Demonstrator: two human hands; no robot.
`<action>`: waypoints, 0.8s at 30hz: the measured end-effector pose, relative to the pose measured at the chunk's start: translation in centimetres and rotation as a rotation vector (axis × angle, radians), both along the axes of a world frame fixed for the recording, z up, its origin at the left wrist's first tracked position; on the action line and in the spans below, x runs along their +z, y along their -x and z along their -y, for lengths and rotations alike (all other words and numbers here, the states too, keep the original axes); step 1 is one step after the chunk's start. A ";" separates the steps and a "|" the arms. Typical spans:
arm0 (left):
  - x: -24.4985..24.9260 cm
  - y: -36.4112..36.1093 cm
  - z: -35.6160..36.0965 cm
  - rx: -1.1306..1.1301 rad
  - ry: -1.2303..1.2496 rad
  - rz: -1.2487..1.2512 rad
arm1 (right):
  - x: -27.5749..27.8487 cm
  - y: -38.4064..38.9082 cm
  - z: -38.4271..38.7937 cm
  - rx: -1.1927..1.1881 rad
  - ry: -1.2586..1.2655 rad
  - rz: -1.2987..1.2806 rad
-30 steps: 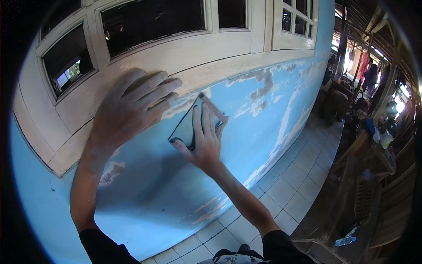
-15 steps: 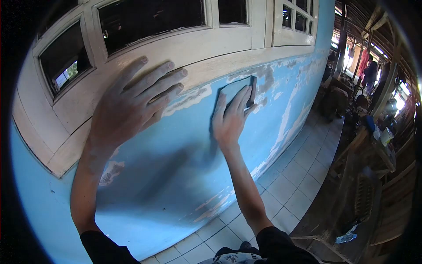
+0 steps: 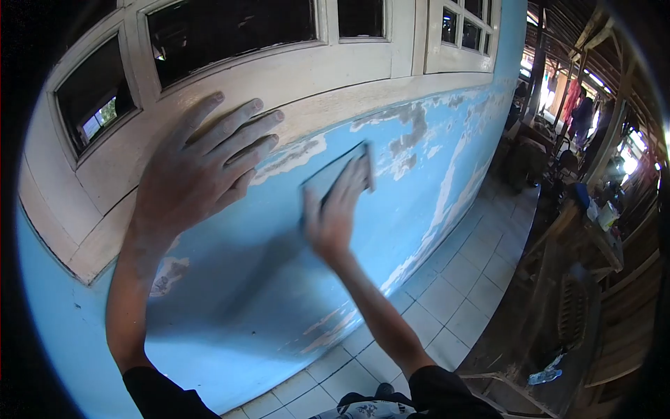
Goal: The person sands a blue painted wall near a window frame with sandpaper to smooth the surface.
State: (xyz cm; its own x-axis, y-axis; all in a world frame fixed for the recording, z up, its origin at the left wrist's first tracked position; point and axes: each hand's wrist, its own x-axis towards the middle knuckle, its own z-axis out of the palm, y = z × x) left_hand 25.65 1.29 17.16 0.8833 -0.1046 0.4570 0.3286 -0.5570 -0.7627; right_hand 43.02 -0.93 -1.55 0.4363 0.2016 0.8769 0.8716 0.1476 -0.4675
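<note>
My left hand (image 3: 199, 160) lies flat with fingers spread on the white wooden window frame (image 3: 363, 94), its fingers coated in pale dust. Lower and to the right, my right hand (image 3: 331, 220) presses a flat, blue-faced sanding block with dark edges (image 3: 328, 174) against the light blue wall (image 3: 230, 279). Motion blurs this hand and the block, and the block's underside is hidden. Around it the wall has peeled paint patches (image 3: 412, 129), grey and white, mostly along the strip below the frame.
Dark glass panes (image 3: 234, 38) sit above the frame. Pale floor tiles (image 3: 440, 300) run along the wall's foot. To the right stand a dark wooden bench (image 3: 523, 349) with a crumpled plastic bottle (image 3: 546, 376) and, farther off, a cluttered shed area with posts.
My right hand has slid the sanding block left and downward along the wall. My left hand stays on the frame; the whole view has shifted slightly.
</note>
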 end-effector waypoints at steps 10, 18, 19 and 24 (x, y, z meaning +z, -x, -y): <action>-0.1 0.1 0.2 -0.007 0.016 -0.011 | 2.3 -3.2 -1.2 -0.009 -0.195 -0.252; -0.1 0.1 0.2 0.028 0.001 -0.048 | 3.4 -8.7 -1.0 0.020 -0.126 -0.409; -0.1 0.1 0.2 0.035 -0.007 -0.045 | 3.0 -7.9 -1.1 0.013 -0.124 -0.406; -0.5 -0.1 0.3 0.036 -0.004 -0.028 | -1.8 -1.0 0.7 0.016 0.049 -0.020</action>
State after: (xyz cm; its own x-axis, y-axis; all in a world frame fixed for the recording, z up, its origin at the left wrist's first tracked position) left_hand 25.70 1.00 16.69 0.8991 -0.0740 0.4313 0.3266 -0.5424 -0.7740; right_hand 44.04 -1.63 -3.32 0.4503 0.2513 0.8568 0.8595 0.1376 -0.4922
